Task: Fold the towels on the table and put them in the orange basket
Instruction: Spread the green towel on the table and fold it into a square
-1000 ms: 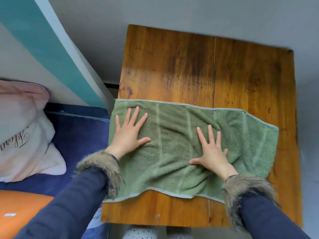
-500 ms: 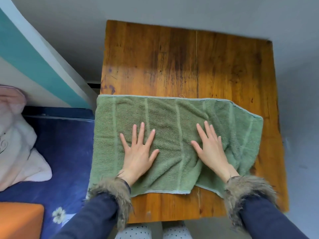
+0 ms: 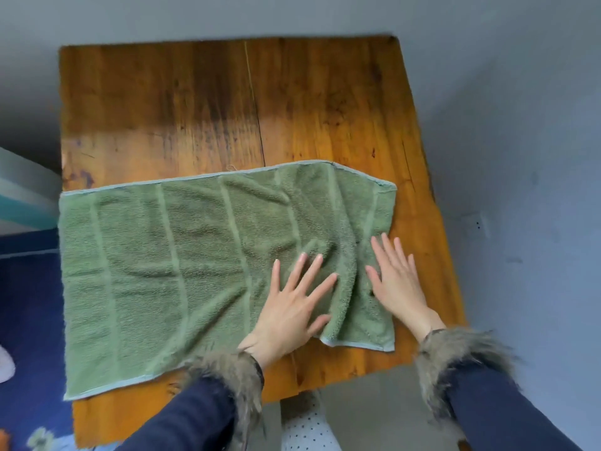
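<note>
Both palms flat, fingers straight, my left hand (image 3: 294, 307) and right hand (image 3: 395, 281) press the green towel (image 3: 169, 271) at the four o'clock end of the table (image 3: 227, 109), flattening that bunched ridge between them so the fold lies clean.

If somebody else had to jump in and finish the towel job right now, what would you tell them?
Left hand: flat, fingers spread, pressing on the right part of the green towel.
Right hand: flat, fingers straight, on the towel's right end.
Towel: spread lengthwise across the near half of the wooden table, with wrinkles bunched between the two hands; its near right corner is lumpy.
Orange basket: not in view now.
Done: towel laid out, mostly smoothed.
Left: flatten the wrinkles on the right, fold it, then put it in the orange basket.
</note>
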The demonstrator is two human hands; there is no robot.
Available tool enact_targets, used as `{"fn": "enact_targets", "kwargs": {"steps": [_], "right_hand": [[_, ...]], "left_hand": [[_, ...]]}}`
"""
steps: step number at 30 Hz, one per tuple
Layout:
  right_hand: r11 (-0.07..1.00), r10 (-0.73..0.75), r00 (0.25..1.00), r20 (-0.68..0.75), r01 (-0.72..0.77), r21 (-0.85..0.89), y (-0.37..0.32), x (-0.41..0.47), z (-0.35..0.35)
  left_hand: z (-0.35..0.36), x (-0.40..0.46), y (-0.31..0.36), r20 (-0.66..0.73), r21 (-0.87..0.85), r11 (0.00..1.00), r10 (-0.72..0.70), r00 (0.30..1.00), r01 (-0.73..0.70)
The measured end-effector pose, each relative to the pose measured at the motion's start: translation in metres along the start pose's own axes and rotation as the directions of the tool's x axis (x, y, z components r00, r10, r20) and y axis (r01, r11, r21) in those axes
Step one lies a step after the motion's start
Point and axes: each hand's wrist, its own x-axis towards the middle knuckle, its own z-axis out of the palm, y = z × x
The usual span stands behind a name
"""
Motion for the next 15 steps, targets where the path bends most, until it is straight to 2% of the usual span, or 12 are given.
{"fn": "enact_targets", "kwargs": {"steps": [6, 10, 13, 15], "right_hand": [[0.941, -0.257, 0.965, 0.044, 0.26, -0.218, 0.029, 0.02, -0.005], [0.936, -0.261, 0.965, 0.024, 0.259, -0.239, 0.058, 0.042, -0.019], [0.973, -0.185, 0.983, -0.013, 0.182, -0.139, 0.087, 0.056, -0.035], [0.989, -0.13, 0.99, -0.054, 0.133, 0.06, 0.101, 0.056, -0.041]], "left_hand": [[-0.003, 0.041, 0.036, 0.07, 0.01, 1.0, 0.012, 0.997, -0.013], [0.001, 0.055, 0.041, 0.114, 0.005, 0.998, -0.068, 0.991, 0.068], [0.004, 0.063, 0.044, 0.137, 0.068, 0.995, -0.083, 0.987, 0.075], [0.006, 0.072, 0.051, 0.131, 0.091, 0.993, -0.09, 0.987, 0.079]]}}
